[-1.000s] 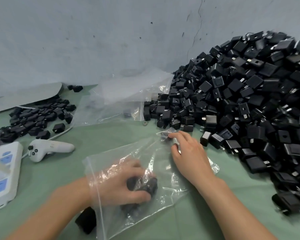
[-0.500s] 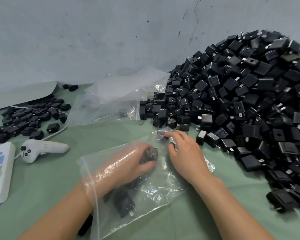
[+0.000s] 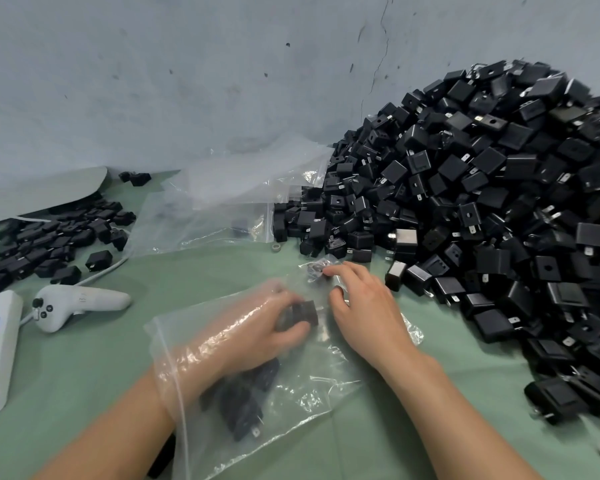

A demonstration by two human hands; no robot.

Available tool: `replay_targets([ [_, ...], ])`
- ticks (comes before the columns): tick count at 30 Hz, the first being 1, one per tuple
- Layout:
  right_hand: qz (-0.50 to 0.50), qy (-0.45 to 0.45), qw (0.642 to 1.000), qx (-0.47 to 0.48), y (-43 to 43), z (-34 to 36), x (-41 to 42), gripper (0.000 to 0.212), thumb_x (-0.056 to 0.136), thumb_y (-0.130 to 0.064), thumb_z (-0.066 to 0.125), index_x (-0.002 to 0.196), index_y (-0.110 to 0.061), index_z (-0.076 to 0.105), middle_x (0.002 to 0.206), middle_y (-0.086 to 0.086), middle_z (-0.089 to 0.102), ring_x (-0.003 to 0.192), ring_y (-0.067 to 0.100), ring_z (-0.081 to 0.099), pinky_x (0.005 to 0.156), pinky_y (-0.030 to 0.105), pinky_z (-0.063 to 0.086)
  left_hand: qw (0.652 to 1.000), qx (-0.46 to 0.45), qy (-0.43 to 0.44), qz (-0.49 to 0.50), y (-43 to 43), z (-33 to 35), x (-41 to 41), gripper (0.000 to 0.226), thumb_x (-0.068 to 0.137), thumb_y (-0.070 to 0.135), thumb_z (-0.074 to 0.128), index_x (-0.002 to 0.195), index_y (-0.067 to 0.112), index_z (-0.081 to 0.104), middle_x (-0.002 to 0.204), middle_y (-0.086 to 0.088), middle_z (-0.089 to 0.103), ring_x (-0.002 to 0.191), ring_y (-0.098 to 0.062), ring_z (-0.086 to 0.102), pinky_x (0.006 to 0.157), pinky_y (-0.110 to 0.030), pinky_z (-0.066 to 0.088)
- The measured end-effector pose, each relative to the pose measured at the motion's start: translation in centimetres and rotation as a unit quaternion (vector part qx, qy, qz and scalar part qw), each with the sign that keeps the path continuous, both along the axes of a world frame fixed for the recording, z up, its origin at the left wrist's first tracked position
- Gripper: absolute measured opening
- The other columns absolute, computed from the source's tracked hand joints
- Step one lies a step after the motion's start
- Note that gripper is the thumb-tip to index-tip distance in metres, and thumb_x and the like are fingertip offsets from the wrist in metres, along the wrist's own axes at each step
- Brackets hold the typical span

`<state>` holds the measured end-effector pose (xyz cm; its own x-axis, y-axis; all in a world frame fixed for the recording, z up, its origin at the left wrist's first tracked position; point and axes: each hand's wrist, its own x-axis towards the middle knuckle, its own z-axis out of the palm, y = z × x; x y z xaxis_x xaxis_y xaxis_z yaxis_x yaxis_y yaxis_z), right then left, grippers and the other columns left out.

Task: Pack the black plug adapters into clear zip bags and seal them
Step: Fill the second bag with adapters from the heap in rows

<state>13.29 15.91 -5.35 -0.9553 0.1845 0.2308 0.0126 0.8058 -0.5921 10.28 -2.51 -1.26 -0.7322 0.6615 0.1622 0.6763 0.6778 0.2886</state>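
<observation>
Left hand was inside the bag past the wrist, fingers curled round 1 adapter near the far, closed end. Right hand was outside, fingertips clamped on the bag's crumpled far corner, pinning it to the tabletop. The 2 hands sat close together w/ only film between them.

Step in hand, prob.: seating that adapter deep. Best let go right against the closed end, laid flat so the prongs don't poke the film. The right hand's pin matters on the way out - w/o it the bag would likely ride back w/ the wrist. Zip strip should end up free of adapters, ready to seal.

The bag lay flat, long axis running from the near-left mouth to the far-right corner - i.e. closed end aimed at the pile, mouth facing the person. Spare adapters lay mid-bag, 1 w/ a prong toward the near edge. The held one was too blurred to tell which way its prongs faced.
</observation>
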Motion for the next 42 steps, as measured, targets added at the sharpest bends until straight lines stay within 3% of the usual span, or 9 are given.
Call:
replay_targets([
  [4, 0.002, -0.001, 1.0, -0.004, 0.0, 0.0, 0.0, 0.036, 0.1, -0.022, 0.042, 0.134, -0.03, 0.054, 0.143, -0.007, 0.048, 0.129, 0.018, 0.043, 0.11, 0.031, 0.028, 0.998, 0.032, -0.052, -0.008, 0.0, 0.1, 0.1, 0.035, 0.092, 0.048, 0.047, 0.119, 0.034, 0.063, 0.085, 0.018, 0.055, 0.076, 0.012, 0.052, 0.075, -0.004, 0.038],
  [6, 0.002, 0.001, 1.0, -0.006, 0.0, 0.0, 0.0, 0.036, 0.1, -0.023, 0.042, 0.133, -0.03, 0.054, 0.143, -0.007, 0.048, 0.13, 0.018, 0.043, 0.111, 0.032, 0.028, 0.994, 0.05, -0.095, -0.012, 0.1, -0.4, 0.0, 0.038, 0.088, 0.054, 0.038, 0.119, 0.048, 0.059, 0.074, 0.012, 0.059, 0.07, 0.001, 0.057, 0.067, -0.018, 0.047],
  [8, 0.002, 0.002, 1.0, -0.007, 0.0, -0.1, 0.0, 0.035, 0.1, -0.023, 0.042, 0.133, -0.031, 0.054, 0.143, -0.008, 0.048, 0.129, 0.018, 0.044, 0.111, 0.031, 0.028, 0.989, 0.027, -0.143, -0.015, 0.5, -0.6, 0.0, 0.044, 0.085, 0.057, 0.032, 0.126, 0.06, 0.048, 0.094, 0.006, 0.069, 0.087, -0.011, 0.064, 0.085, -0.037, 0.052],
  [11, 0.002, 0.003, 1.0, -0.011, 0.0, -0.1, 0.1, 0.035, 0.1, -0.023, 0.041, 0.131, -0.031, 0.054, 0.141, -0.009, 0.049, 0.128, 0.017, 0.044, 0.111, 0.032, 0.029, 0.986, 0.038, -0.159, -0.016, 0.6, -0.5, -0.1, 0.03, 0.081, 0.057, 0.039, 0.105, 0.049, 0.054, 0.092, 0.006, 0.069, 0.087, -0.023, 0.065, 0.087, -0.046, 0.054],
  [15, 0.0, 0.003, 1.0, -0.022, 0.0, 0.0, 0.0, 0.035, 0.101, -0.023, 0.041, 0.131, -0.031, 0.055, 0.141, -0.009, 0.05, 0.13, 0.016, 0.044, 0.112, 0.032, 0.029, 0.982, 0.12, -0.142, -0.015, 0.4, -0.1, 0.0, 0.015, 0.096, 0.035, 0.063, 0.091, 0.03, 0.05, 0.07, 0.013, 0.06, 0.061, 0.004, 0.056, 0.062, -0.011, 0.046],
  [29, 0.007, -0.01, 0.999, -0.039, 0.2, 0.2, 0.1, 0.038, 0.102, -0.023, 0.04, 0.135, -0.03, 0.055, 0.148, -0.006, 0.045, 0.134, 0.018, 0.039, 0.114, 0.031, 0.026, 0.997, -0.023, -0.057, 0.049, -2.8, 0.9, 0.8, 0.019, 0.096, 0.045, 0.057, 0.108, 0.034, 0.066, 0.099, 0.013, 0.067, 0.084, 0.005, 0.06, 0.075, -0.01, 0.043],
  [35, 0.006, -0.016, 0.999, -0.041, 0.1, 0.4, 0.1, 0.039, 0.102, -0.024, 0.038, 0.137, -0.031, 0.053, 0.15, -0.006, 0.043, 0.136, 0.017, 0.037, 0.116, 0.033, 0.026, 0.998, -0.021, 0.045, 0.032, -2.9, 0.8, 1.7, 0.02, 0.094, 0.061, 0.043, 0.087, 0.045, 0.052, 0.068, 0.023, 0.058, 0.08, 0.014, 0.057, 0.064, -0.004, 0.042],
  [38, 0.007, -0.014, 0.998, -0.055, 0.2, 0.4, 0.1, 0.039, 0.103, -0.022, 0.038, 0.137, -0.03, 0.055, 0.15, -0.006, 0.044, 0.136, 0.016, 0.038, 0.116, 0.032, 0.026, 0.998, 0.035, -0.039, -0.04, -1.8, 0.5, 1.6, 0.02, 0.101, 0.04, 0.051, 0.102, 0.029, 0.068, 0.094, 0.014, 0.061, 0.08, -0.005, 0.058, 0.073, -0.012, 0.043],
  [42, 0.01, -0.009, 0.998, -0.057, 0.2, 0.5, 0.1, 0.039, 0.103, -0.021, 0.036, 0.137, -0.028, 0.055, 0.15, -0.005, 0.044, 0.135, 0.018, 0.04, 0.115, 0.033, 0.027, 0.995, -0.042, -0.007, -0.09, -0.2, 0.1, 0.0, 0.039, 0.104, 0.045, 0.034, 0.13, 0.033, 0.06, 0.13, 0.023, 0.05, 0.112, -0.001, 0.055, 0.099, -0.025, 0.043],
])
